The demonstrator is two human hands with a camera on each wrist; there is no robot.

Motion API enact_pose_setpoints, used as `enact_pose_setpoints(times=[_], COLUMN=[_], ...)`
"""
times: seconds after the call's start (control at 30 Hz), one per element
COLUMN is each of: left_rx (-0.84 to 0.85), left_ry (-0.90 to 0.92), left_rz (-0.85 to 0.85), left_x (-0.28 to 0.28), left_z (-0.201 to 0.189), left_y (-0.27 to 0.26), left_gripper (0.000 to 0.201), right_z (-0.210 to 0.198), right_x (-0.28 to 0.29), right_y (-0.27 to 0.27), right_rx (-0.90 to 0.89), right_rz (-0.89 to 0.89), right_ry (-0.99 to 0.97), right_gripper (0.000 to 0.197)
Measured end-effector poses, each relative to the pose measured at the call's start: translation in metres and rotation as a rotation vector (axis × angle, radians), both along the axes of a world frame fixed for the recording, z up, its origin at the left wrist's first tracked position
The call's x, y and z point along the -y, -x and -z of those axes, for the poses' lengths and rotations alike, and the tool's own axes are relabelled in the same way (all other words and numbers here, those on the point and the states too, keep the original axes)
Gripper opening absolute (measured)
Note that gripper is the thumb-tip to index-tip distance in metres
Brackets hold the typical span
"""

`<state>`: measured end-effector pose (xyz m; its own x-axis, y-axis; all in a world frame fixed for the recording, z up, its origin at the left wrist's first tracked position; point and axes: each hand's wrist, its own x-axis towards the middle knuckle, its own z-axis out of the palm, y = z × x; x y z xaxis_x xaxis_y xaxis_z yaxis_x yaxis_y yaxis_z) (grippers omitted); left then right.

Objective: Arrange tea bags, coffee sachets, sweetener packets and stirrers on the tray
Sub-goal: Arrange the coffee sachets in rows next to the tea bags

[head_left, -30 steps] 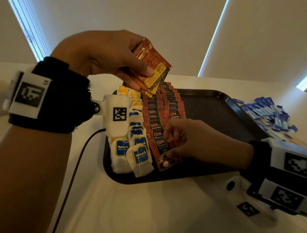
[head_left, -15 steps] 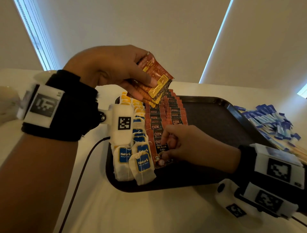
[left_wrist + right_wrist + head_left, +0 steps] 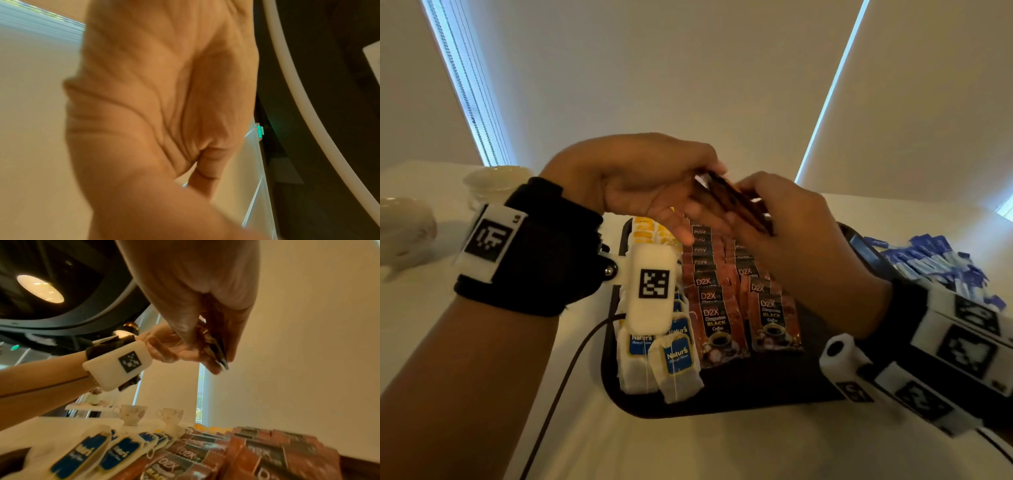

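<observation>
Above the black tray [image 3: 739,401], my left hand [image 3: 698,205] grips a small stack of red-brown coffee sachets [image 3: 726,197], seen edge-on. My right hand [image 3: 744,212] has met it and pinches the stack from the right; the right wrist view shows its fingers [image 3: 185,331] closed on the sachets [image 3: 216,352]. White tea bags [image 3: 674,363] with blue labels line the tray's left side, and beside them lie two rows of coffee sachets [image 3: 717,329]. Only my blurred palm [image 3: 154,97] fills the left wrist view.
A heap of blue sweetener packets [image 3: 928,263] lies on the white table right of the tray. Two pale cups [image 3: 493,181] [image 3: 400,226] stand at the far left. The right half of the tray shows bare black surface. A dark cable [image 3: 558,394] hangs from my left wrist.
My right hand has left the near coffee sachet on the tray and risen to the stack in my left hand. The left hand has lowered and turned the stack edge-on.
</observation>
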<state>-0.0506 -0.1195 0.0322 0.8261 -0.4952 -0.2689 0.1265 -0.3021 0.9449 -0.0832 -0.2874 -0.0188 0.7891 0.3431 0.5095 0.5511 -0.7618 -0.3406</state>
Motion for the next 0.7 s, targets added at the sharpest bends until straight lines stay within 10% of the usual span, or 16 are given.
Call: enact_pose_setpoints(times=[0.13,0.37,0.7], left_rx=[-0.048,0.272,0.256], left_ry=[-0.028,-0.248,-0.058], left_rz=[0.056,-0.002,0.045], left_x=[-0.004,-0.007,0.003], left_z=[0.000,0.002,0.004], left_y=[-0.002,-0.009,-0.006], left_gripper=[0.046,0.060,0.033], right_z=[0.003,-0.013,-0.014], right_x=[0.010,0.026,0.017], right_y=[-0.006,-0.004,0.002], right_rx=[-0.201,-0.811,-0.819], right_rz=[0.000,-0.233,-0.257], right_ry=[-0.197,-0.922,-1.018], right_gripper=[0.004,0.023,0.020])
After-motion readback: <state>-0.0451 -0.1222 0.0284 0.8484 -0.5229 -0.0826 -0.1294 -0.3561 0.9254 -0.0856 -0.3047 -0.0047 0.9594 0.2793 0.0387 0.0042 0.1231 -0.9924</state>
